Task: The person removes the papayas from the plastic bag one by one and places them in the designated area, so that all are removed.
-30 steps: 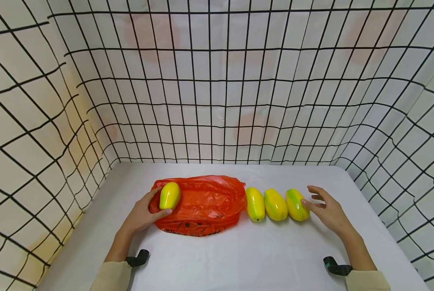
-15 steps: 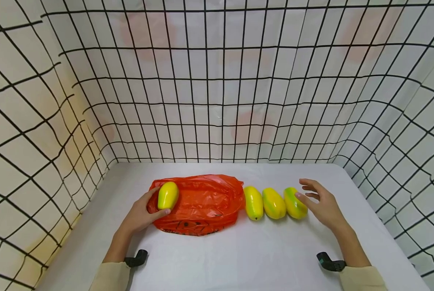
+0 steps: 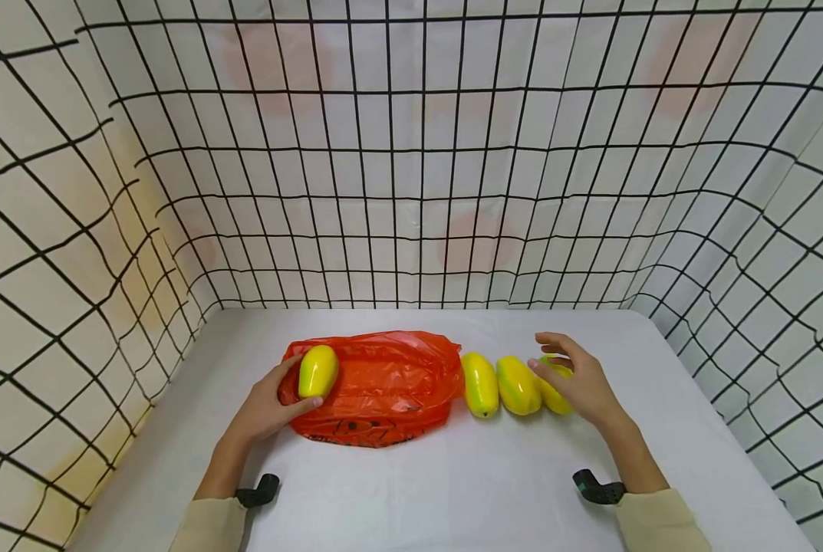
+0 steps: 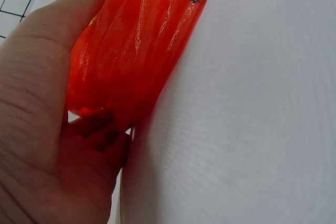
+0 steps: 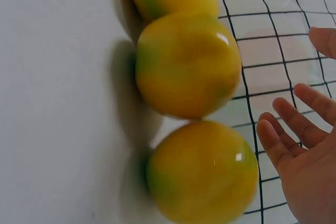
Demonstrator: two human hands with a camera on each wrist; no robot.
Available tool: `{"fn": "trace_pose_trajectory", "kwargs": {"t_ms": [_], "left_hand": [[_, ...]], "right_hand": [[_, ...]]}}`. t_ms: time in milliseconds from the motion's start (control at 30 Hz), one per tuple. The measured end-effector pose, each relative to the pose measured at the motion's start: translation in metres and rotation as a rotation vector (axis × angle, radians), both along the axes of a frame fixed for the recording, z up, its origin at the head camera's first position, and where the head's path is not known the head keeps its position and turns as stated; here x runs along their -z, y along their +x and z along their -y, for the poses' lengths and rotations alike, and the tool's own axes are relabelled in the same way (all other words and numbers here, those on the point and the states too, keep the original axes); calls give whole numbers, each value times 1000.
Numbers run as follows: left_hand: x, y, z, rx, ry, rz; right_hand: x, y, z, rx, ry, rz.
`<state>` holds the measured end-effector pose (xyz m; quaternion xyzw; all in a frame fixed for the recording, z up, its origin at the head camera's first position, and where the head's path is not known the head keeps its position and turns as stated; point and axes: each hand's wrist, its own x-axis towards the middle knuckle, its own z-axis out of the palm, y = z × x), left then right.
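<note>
At the left end of an opened red plastic bag [image 3: 390, 383], my left hand [image 3: 266, 406] grips the bag with thumb in front and fingers behind. A glossy yellow oval fruit [image 3: 318, 372] sits in the bag's mouth, within that grasp. In the left wrist view, red plastic [image 4: 131, 51] fills the space between thumb and fingers. To the bag's right, three yellow-green fruits stand in a row: a left one [image 3: 480, 386], a middle one [image 3: 519, 386] and a right one [image 3: 557, 402]. My right hand [image 3: 586, 387], fingers spread and holding nothing, hovers over the right fruit, partly covering it.
Everything lies on a white table [image 3: 425, 498]. Black grid netting [image 3: 418, 176] over white walls encloses its back and both sides. Each wrist bears a black device, one on the left wrist [image 3: 259, 491] and one on the right wrist [image 3: 599, 488].
My right hand has moved left, from beside the right fruit to over it. My left hand, the bag and the fruits stay in place; the head view shifts slightly.
</note>
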<state>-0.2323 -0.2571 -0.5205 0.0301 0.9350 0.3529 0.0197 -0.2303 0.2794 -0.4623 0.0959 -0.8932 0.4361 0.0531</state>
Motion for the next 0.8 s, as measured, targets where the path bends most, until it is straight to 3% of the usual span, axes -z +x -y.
{"fn": "trace_pose_trajectory", "kwargs": {"t_ms": [800], "left_hand": [[0,0,1,3,0,-1]], "right_hand": [[-2,-17,73,-87,-103,66]]}}
